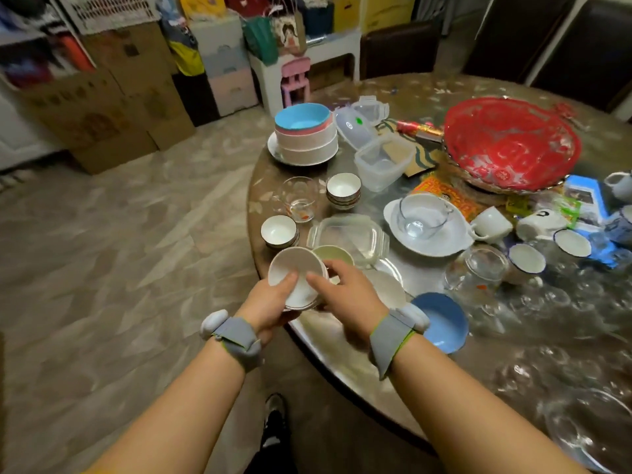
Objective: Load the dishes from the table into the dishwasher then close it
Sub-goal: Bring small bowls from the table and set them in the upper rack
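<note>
Both hands hold a small stack of white bowls (294,268) at the near left edge of the round table (444,364), tilted toward me. My left hand (270,304) grips the stack from below with its thumb inside the top bowl. My right hand (345,289) grips the stack's right side, thumb also inside. A pale green bowl (333,253) and a white plate (386,289) lie just behind the hands. A blue bowl (444,319) sits right of my right wrist. The dishwasher is out of sight.
On the table stand two small stacks of white bowls (343,189) (279,230), a drinking glass (299,198), a glass container (349,237), a glass cup on a white plate (424,220), stacked bowls topped by a blue one (304,135), plastic tubs, mugs (492,224), more glasses and a red basket (509,145). Cardboard boxes line the far wall.
</note>
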Demonstrator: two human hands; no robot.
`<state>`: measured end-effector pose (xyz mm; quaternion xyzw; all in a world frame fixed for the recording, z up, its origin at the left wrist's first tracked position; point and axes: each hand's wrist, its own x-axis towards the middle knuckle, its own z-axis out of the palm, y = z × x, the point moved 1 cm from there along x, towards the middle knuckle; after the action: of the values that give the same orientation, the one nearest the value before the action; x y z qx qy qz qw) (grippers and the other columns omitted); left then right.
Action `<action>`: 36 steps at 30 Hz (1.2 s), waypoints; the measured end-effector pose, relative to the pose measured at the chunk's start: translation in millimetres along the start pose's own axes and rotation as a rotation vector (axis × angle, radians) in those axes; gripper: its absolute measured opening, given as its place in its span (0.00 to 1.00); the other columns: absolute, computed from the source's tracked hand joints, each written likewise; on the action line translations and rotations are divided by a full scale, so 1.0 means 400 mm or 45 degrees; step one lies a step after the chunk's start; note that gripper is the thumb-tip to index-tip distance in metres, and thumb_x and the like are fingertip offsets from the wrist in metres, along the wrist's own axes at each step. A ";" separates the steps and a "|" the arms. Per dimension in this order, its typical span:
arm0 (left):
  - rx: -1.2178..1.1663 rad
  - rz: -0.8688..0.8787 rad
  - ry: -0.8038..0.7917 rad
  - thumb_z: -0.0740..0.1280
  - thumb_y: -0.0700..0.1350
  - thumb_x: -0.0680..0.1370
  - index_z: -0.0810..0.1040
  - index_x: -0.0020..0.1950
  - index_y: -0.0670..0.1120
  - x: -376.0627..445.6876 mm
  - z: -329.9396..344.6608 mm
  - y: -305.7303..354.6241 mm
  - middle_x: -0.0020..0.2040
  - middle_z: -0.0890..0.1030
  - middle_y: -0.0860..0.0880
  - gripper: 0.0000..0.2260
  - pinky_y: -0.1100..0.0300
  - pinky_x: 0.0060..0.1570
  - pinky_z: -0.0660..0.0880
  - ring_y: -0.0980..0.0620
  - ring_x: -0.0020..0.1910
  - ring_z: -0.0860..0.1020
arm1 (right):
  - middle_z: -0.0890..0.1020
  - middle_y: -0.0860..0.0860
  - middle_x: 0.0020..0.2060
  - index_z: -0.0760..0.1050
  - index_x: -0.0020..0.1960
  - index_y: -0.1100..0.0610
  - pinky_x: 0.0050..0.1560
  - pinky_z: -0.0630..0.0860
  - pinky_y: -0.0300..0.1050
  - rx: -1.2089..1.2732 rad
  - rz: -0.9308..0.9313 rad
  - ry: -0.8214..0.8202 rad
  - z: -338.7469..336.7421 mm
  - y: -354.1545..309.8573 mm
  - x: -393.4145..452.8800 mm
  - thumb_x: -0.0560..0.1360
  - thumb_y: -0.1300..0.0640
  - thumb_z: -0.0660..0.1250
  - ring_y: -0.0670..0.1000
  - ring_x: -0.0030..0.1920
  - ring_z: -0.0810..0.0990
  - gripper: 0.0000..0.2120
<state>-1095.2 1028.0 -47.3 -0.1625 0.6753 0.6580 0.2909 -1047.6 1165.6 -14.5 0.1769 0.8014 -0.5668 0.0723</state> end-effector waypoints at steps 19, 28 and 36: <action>0.292 -0.079 -0.012 0.66 0.46 0.79 0.76 0.47 0.47 0.424 -0.217 0.325 0.42 0.80 0.44 0.04 0.51 0.41 0.81 0.47 0.39 0.79 | 0.81 0.60 0.48 0.74 0.49 0.56 0.53 0.79 0.59 -0.197 0.434 0.061 0.088 -0.077 0.561 0.73 0.56 0.65 0.61 0.49 0.81 0.06; 0.926 -0.009 -0.005 0.70 0.57 0.73 0.71 0.59 0.44 0.514 -0.194 0.325 0.53 0.78 0.45 0.22 0.49 0.47 0.79 0.43 0.51 0.79 | 0.79 0.60 0.60 0.75 0.62 0.61 0.54 0.69 0.42 -0.297 0.401 -0.084 0.129 -0.061 0.609 0.78 0.61 0.59 0.58 0.61 0.75 0.14; 0.973 -0.105 -0.005 0.71 0.56 0.70 0.76 0.58 0.43 0.549 -0.172 0.286 0.52 0.80 0.40 0.23 0.41 0.41 0.81 0.39 0.49 0.81 | 0.81 0.61 0.56 0.77 0.61 0.61 0.56 0.73 0.48 -0.102 0.430 -0.117 0.134 -0.040 0.611 0.79 0.61 0.58 0.61 0.59 0.77 0.14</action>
<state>-1347.3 1005.7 -92.0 -0.0682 0.8643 0.3468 0.3579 -1284.5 1159.9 -96.2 0.2800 0.7780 -0.5217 0.2101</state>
